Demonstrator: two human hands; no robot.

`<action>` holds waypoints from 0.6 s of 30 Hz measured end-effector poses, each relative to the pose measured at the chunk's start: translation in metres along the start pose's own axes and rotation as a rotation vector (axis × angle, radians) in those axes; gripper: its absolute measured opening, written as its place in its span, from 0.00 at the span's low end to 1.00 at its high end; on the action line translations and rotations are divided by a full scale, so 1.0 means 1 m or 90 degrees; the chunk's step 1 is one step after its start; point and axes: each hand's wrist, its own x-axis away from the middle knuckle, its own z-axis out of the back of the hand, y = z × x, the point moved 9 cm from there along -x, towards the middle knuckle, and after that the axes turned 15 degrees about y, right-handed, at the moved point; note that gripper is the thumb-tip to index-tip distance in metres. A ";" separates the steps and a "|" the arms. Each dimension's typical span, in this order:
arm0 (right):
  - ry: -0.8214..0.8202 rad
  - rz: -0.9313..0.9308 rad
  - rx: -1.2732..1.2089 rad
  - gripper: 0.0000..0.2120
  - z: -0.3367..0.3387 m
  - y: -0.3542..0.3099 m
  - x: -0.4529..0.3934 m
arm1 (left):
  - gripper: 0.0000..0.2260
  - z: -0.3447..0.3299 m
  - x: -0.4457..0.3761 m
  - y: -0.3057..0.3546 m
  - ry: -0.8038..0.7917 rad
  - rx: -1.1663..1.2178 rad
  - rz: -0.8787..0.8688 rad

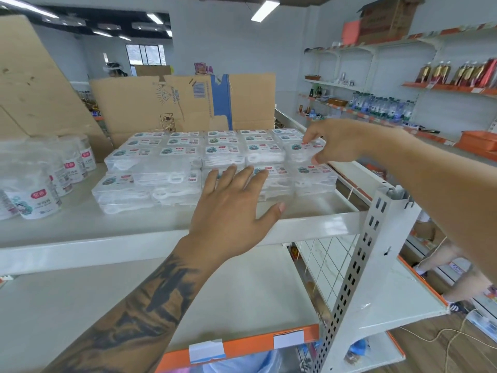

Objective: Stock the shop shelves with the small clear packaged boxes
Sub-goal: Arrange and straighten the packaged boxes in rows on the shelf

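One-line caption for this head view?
Left hand steadies stacked clear boxes on the shelf; right hand pinches one.

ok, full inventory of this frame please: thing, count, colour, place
clear boxes: many, exact count unclear, transparent with white labels, in rows and stacks on the top shelf
round tubs: several, clear with red-and-white labels, left end of the top shelf
top shelf: one, white, under the boxes
lower shelf: one, white with orange front strip, below
cardboard cartons: several, brown, behind the boxes and at far left
wall shelves: several, white and orange, at right, holding bottles
upright post: one, white, perforated, right of the shelf
left hand: fingers spread flat on the front boxes
right hand: grip pinching a box in the right column
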 end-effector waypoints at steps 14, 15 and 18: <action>0.006 -0.003 0.085 0.24 -0.005 -0.012 0.001 | 0.35 0.001 -0.003 0.001 0.025 -0.004 -0.004; 0.016 0.004 0.095 0.25 -0.003 -0.016 0.003 | 0.34 0.005 -0.003 0.001 0.034 0.001 -0.006; 0.061 0.039 0.099 0.26 0.002 -0.034 0.014 | 0.32 0.022 0.000 -0.001 0.075 0.025 -0.011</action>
